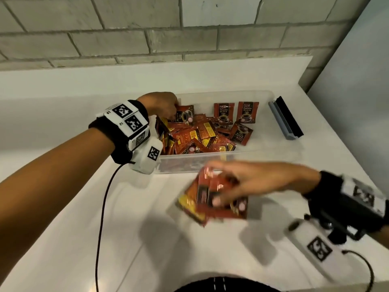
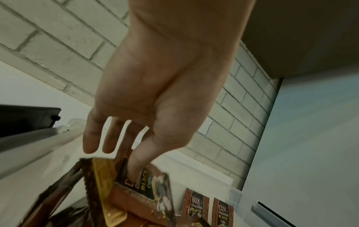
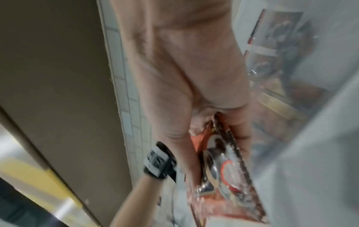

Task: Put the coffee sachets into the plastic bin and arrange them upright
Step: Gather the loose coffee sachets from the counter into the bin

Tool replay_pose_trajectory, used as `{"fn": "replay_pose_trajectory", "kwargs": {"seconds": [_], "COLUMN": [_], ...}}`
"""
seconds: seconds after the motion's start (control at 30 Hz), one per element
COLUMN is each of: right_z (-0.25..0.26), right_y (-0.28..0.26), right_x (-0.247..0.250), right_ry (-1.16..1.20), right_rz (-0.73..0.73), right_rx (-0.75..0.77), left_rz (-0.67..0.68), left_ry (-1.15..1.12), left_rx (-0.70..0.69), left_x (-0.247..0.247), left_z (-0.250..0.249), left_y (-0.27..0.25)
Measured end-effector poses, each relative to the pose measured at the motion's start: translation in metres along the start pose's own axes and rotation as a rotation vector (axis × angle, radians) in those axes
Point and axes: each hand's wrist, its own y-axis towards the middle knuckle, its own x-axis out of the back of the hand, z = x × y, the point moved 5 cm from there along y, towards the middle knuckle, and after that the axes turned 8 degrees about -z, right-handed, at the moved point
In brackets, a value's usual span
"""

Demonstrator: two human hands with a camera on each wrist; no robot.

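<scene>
A clear plastic bin (image 1: 280, 152) on the white counter holds a loose heap of red coffee sachets (image 1: 200, 135). Two sachets (image 1: 235, 112) stand upright against its far wall, seen also in the left wrist view as upright sachets (image 2: 208, 208). My left hand (image 1: 162, 105) reaches into the bin's left end and pinches a sachet (image 1: 184, 118) between thumb and fingers; the thumb lies on that sachet (image 2: 139, 188). My right hand (image 1: 250, 182) grips a blurred bundle of sachets (image 1: 212, 201) in front of the bin, above the counter. The right wrist view shows this bundle (image 3: 223, 161) in the fingers.
A grey and black bar-shaped object (image 1: 286, 121) lies on the counter right of the bin. A brick wall (image 1: 147, 39) runs behind the counter, and a pale panel (image 1: 357, 91) closes the right side. Cables trail from both wrist devices over the counter.
</scene>
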Motion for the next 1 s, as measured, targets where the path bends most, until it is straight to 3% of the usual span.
{"fn": "replay_pose_trajectory", "kwargs": {"seconds": [0.23, 0.43, 0.67, 0.87, 0.93, 1.0], "right_z": [0.041, 0.043, 0.041, 0.006, -0.010, -0.024], "right_y": [0.042, 0.087, 0.093, 0.067, 0.058, 0.052], "right_x": [0.089, 0.083, 0.093, 0.142, 0.146, 0.140], "right_ry": [0.145, 0.031, -0.357, -0.164, -0.075, -0.023], "right_rz": [-0.405, -0.354, -0.380, -0.519, -0.505, -0.433], "right_rx": [-0.102, -0.250, -0.297, -0.494, -0.553, -0.603], "left_rz": [-0.008, -0.116, -0.155, -0.120, -0.103, -0.095], "left_ry": [-0.030, -0.075, -0.094, -0.054, -0.049, 0.010], "left_rx": [0.005, 0.044, -0.046, -0.336, -0.461, -0.459], "left_x": [0.000, 0.014, 0.021, 0.004, -0.008, -0.019], "left_z": [0.005, 0.011, 0.009, -0.004, -0.005, 0.002], "left_y": [0.001, -0.008, -0.014, -0.018, -0.023, -0.025]}}
